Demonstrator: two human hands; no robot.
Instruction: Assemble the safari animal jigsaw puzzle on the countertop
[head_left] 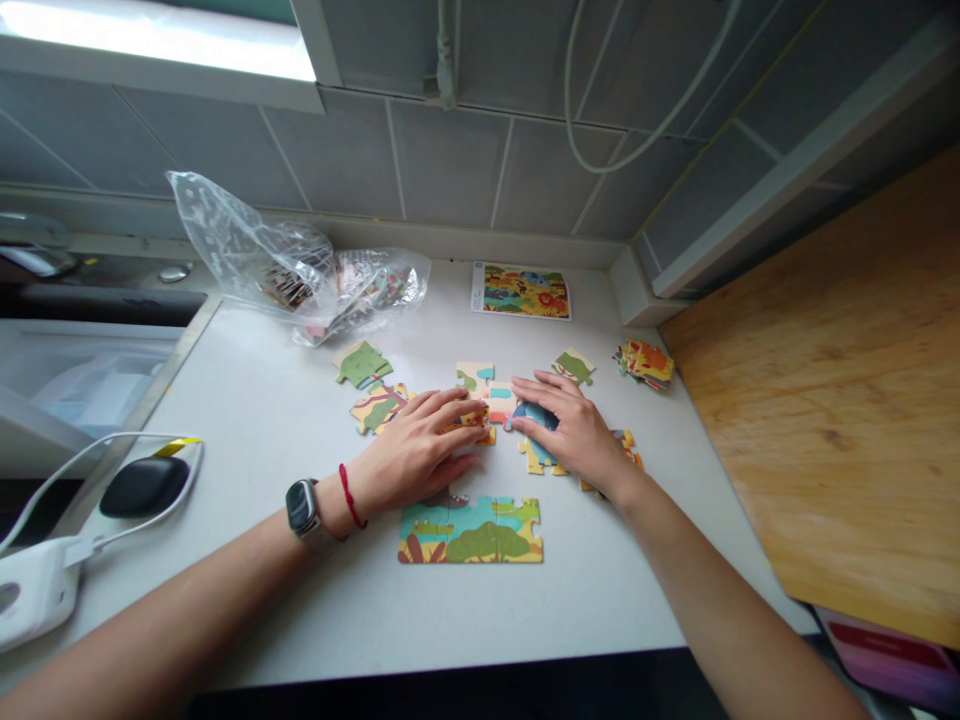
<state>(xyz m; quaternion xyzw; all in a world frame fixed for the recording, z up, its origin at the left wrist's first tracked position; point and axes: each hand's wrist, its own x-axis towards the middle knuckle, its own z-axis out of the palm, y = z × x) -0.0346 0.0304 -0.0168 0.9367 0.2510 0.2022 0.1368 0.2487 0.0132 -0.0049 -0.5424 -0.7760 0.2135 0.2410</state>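
Observation:
My left hand (424, 440), wearing a watch and a red cord, reaches over several jigsaw pieces. Its fingertips hold the edge of a yellow and orange puzzle piece (491, 436); the palm hides part of what lies below. Opposite, my right hand (576, 425) has thumb and fingers around a blue puzzle piece (535, 414). Between the hands, pale pieces with red and blue patches (501, 396) lie close together. Nearer to me is a joined puzzle section (472, 535) with crocodiles, water and bushes. Its top left corner is partly covered by my left hand.
Loose green pieces (363, 364) lie at left, and a piece stack (643, 364) at right. A picture card (521, 291) and a clear plastic bag (300, 270) are at the back. A black case (145, 486) and white cable lie left; a wooden board (840, 400) borders the right.

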